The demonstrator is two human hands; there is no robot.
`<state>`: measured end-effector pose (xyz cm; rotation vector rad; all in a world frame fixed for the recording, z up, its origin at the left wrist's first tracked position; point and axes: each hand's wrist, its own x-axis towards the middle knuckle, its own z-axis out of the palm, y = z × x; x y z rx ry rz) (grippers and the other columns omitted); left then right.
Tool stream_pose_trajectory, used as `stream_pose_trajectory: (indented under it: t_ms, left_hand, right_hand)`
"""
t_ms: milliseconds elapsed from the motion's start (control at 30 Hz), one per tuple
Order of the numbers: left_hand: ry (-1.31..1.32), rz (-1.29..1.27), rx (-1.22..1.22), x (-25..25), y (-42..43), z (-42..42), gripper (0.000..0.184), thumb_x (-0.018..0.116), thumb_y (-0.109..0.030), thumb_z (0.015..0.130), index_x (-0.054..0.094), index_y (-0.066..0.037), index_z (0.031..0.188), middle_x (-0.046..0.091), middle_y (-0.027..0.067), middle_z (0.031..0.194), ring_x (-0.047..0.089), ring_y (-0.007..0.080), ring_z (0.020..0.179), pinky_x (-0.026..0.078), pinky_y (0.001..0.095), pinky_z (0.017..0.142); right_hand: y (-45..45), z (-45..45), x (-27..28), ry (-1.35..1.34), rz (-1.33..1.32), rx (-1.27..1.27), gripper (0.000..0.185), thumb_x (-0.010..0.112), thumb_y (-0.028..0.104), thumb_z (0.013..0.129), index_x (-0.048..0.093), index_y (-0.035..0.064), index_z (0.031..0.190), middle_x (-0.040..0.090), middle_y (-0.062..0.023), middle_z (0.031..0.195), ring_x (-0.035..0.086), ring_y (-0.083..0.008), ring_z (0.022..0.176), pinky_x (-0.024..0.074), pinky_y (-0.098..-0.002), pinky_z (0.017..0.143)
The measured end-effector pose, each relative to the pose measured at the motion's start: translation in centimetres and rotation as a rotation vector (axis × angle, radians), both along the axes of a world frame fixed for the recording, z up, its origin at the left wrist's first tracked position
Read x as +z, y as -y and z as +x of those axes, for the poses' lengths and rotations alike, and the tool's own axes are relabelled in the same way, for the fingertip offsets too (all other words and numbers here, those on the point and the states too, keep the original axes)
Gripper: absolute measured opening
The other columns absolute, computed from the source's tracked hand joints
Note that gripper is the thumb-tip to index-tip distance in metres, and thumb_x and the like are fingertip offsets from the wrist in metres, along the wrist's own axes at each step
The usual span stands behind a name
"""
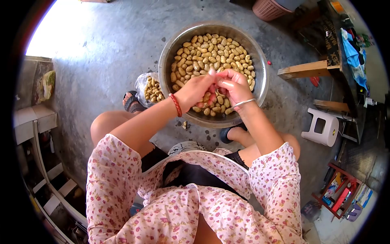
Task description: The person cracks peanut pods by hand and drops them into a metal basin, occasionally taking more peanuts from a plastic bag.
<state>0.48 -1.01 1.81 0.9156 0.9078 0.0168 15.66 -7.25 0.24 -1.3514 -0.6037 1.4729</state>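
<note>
Peanuts in shells, wet-looking, fill most of a wide metal basin on the grey concrete floor. Floor looks smooth, scuffed, dark wet spots around the basin, bright glare at far left. Left hand, red bracelet on wrist, and right hand, silver bangle on wrist, meet above the peanuts. Fingers bent in, grip narrow on both; cannot tell whether anything is pinched. Clear plastic bag with more peanuts just beside the basin's left side. Person seated, floral top, dark sandals near the basin. Room: pink basket past the basin at upper right; wooden-legged table at right, blue cloth on it; pale plastic stool below that; red rack of small items lower right; shelving along left, partly dark.
</note>
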Motion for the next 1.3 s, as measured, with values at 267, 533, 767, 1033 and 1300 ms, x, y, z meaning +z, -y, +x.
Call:
stream_pose_trajectory:
  t_ms: [267, 533, 767, 1033, 1300]
  left_hand:
    - [0.263, 0.077, 0.037, 0.7, 0.2, -0.5, 0.039, 0.033, -0.041, 0.100, 0.050, -0.006, 0.093, 0.054, 0.0050, 0.071, 0.050, 0.0106, 0.064, 0.033, 0.0215, 0.048]
    - [0.359, 0.027, 0.118, 1.3, 1.3, -0.6, 0.024, 0.037, -0.028, 0.101, 0.050, -0.008, 0.099, 0.053, 0.0032, 0.079, 0.049, 0.0096, 0.069, 0.036, 0.0208, 0.051]
    - [0.440, -0.119, 0.162, -0.4, 2.3, -0.5, 0.030, 0.037, -0.033, 0.100, 0.053, -0.008, 0.101, 0.054, 0.0026, 0.079, 0.053, 0.0124, 0.070, 0.040, 0.0236, 0.055]
    - [0.444, -0.121, 0.258, 1.5, 0.9, -0.8, 0.051, 0.032, -0.055, 0.096, 0.054, -0.008, 0.092, 0.054, 0.0037, 0.077, 0.052, 0.0136, 0.068, 0.041, 0.0249, 0.058]
    - [0.377, 0.502, 0.188, 1.1, 1.7, 0.1, 0.044, 0.033, -0.043, 0.099, 0.054, -0.005, 0.101, 0.053, 0.0015, 0.080, 0.050, 0.0071, 0.068, 0.041, 0.0206, 0.057]
  right_hand:
    - [-0.6, 0.4, 1.4, 0.020, 0.182, -0.017, 0.015, 0.061, 0.017, 0.090, 0.063, 0.0029, 0.092, 0.062, -0.0001, 0.079, 0.052, -0.0039, 0.066, 0.0398, -0.0176, 0.057]
    - [0.3, -1.3, 2.8, -0.001, 0.213, 0.019, 0.021, 0.053, 0.022, 0.094, 0.058, 0.0021, 0.089, 0.058, -0.0041, 0.073, 0.055, -0.0115, 0.053, 0.0431, -0.0225, 0.042]
    - [-0.6, -2.7, 3.3, 0.097, -0.039, -0.112, 0.046, 0.044, 0.042, 0.097, 0.062, 0.0018, 0.084, 0.048, 0.0007, 0.055, 0.039, -0.0060, 0.034, 0.0313, -0.0205, 0.032]
    - [0.2, -2.8, 4.0, 0.232, 0.348, 0.042, 0.027, 0.047, 0.022, 0.097, 0.060, 0.0033, 0.113, 0.058, -0.0028, 0.093, 0.047, -0.0036, 0.056, 0.0399, -0.0172, 0.049]
    - [0.3, -4.1, 4.9, -0.098, 0.241, -0.118, 0.030, 0.043, 0.032, 0.098, 0.056, 0.0056, 0.105, 0.063, -0.0044, 0.092, 0.054, -0.0060, 0.065, 0.0376, -0.0160, 0.049]
